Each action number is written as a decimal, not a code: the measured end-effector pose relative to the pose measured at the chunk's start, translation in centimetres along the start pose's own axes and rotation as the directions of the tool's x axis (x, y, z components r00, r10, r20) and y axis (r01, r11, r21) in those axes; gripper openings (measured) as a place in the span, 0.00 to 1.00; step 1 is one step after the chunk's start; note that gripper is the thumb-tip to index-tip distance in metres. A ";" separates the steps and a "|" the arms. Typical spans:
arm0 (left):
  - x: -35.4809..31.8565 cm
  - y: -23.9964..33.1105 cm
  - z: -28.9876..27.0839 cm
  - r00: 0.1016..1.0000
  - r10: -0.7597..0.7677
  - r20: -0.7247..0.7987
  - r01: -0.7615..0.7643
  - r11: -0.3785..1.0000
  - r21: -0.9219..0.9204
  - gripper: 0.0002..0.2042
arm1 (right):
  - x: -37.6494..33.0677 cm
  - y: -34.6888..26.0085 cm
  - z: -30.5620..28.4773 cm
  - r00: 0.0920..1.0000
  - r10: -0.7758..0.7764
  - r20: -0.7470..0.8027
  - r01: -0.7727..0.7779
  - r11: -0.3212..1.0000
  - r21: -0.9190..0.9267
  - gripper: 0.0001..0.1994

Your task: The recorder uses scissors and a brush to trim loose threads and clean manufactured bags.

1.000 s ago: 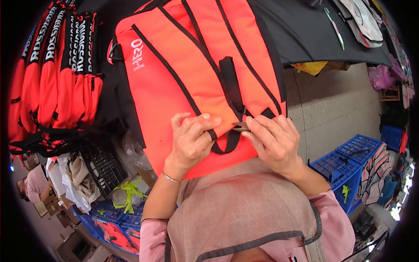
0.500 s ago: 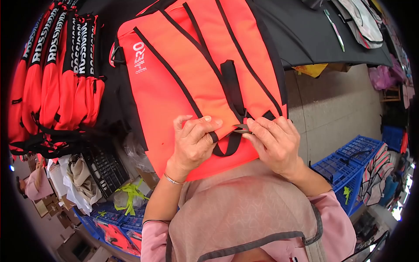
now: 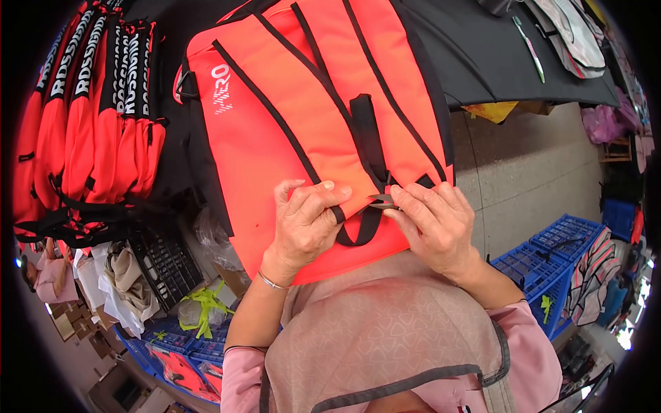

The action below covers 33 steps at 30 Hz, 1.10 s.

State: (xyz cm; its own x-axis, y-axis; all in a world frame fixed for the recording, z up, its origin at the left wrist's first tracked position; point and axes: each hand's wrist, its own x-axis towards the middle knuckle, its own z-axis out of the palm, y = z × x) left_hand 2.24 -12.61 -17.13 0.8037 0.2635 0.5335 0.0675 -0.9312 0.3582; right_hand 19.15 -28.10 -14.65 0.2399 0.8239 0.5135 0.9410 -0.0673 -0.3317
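An orange-red backpack (image 3: 244,179) with black edging lies in front of me, its shoulder straps facing up. My left hand (image 3: 304,221) is closed on the lower end of the left shoulder strap (image 3: 303,103), pinching it between thumb and fingers. In my right hand (image 3: 435,221) are small metal thread snips (image 3: 383,202), gripped so that only the blades show. The blades are parted and point left at the strap's end, close to its black trim. A black webbing loop (image 3: 361,233) hangs just below the blades.
Several red and black backpacks (image 3: 93,138) stand in a row at the left. A toothbrush-like tool (image 3: 529,49) and a grey bag (image 3: 568,34) lie on the black-covered table (image 3: 475,62). Blue plastic crates (image 3: 544,258) stand at the lower right. Another person (image 3: 51,275) is at far left.
The snips and both hands stay almost in place at the strap's end. The person at far left has shifted slightly.
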 end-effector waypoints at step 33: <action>1.3 0.4 0.1 0.835 -0.474 0.280 0.549 0.677 -0.489 0.08 | 2.3 1.7 -0.1 0.962 0.174 0.209 -0.237 0.912 0.334 0.13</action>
State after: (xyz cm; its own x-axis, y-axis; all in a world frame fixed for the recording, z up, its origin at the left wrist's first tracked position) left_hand 3.41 -12.66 -16.39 0.8043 0.5911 0.0606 0.1979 -0.3627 0.9106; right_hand 21.30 -26.38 -13.95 0.3445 0.8987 0.2713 0.7215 -0.0686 -0.6890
